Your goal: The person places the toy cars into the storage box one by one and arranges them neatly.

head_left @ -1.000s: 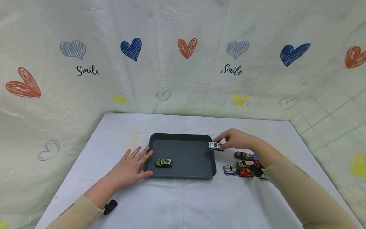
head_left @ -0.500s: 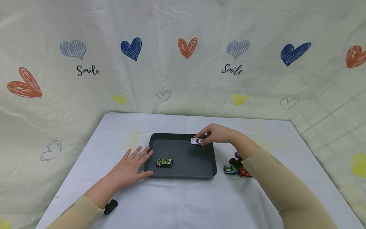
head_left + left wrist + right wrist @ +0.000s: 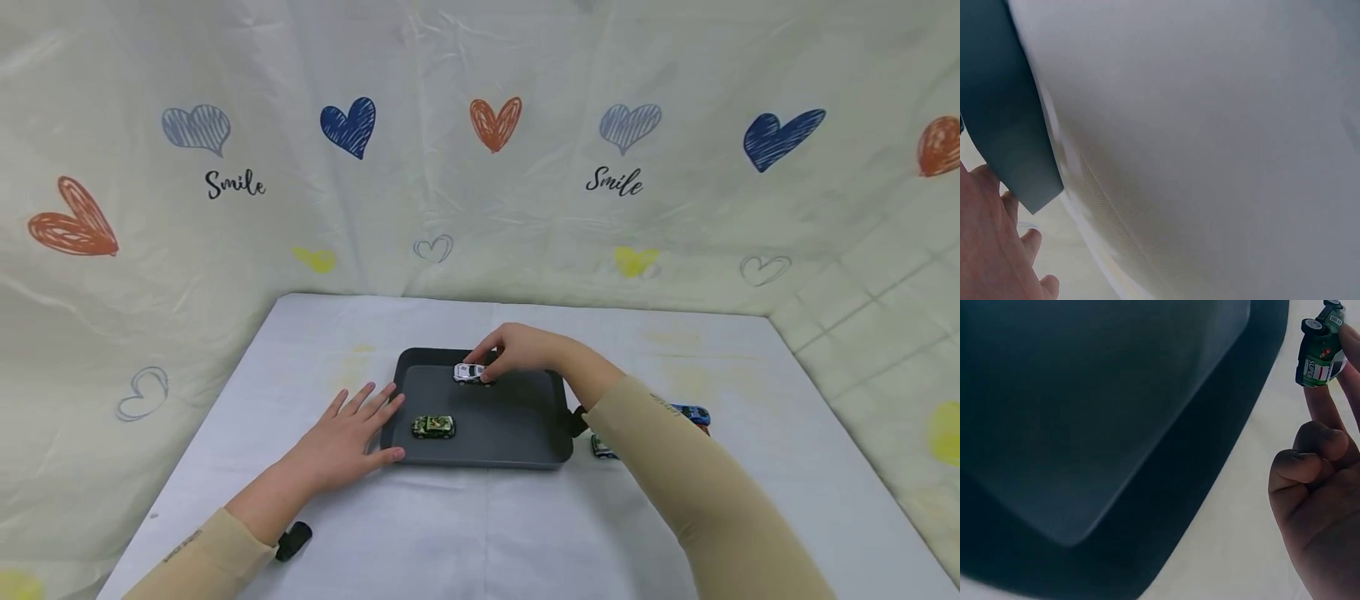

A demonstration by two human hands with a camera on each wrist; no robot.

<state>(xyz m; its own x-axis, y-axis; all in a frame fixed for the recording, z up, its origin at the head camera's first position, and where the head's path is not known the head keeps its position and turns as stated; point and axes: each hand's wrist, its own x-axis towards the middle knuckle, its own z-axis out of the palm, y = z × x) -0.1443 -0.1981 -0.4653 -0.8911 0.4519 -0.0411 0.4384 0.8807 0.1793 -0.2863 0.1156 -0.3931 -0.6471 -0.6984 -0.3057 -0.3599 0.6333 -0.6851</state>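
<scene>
My right hand (image 3: 517,348) pinches a white toy car (image 3: 468,373) between thumb and fingertips, over the far part of the dark grey tray (image 3: 502,429). In the right wrist view the held toy car (image 3: 1319,355) shows a green side with lettering, and the other fingers of the right hand (image 3: 1322,494) are curled. A camouflage-patterned toy car (image 3: 433,427) sits in the tray's near left part. Fingers spread, my left hand (image 3: 341,446) touches the tray's left edge. The left wrist view shows part of that hand (image 3: 991,237) beside the tray wall (image 3: 1010,112).
Right of the tray, my right sleeve (image 3: 675,467) hides most of a group of toy cars. A blue toy car (image 3: 693,413) and part of a green-and-white toy car (image 3: 602,447) show around it. A white cloth (image 3: 375,542) covers the table.
My right hand has carried the white toy car leftward, from the tray's right edge to above its far middle. The sleeve now covers more toy cars. The left hand stays put.
</scene>
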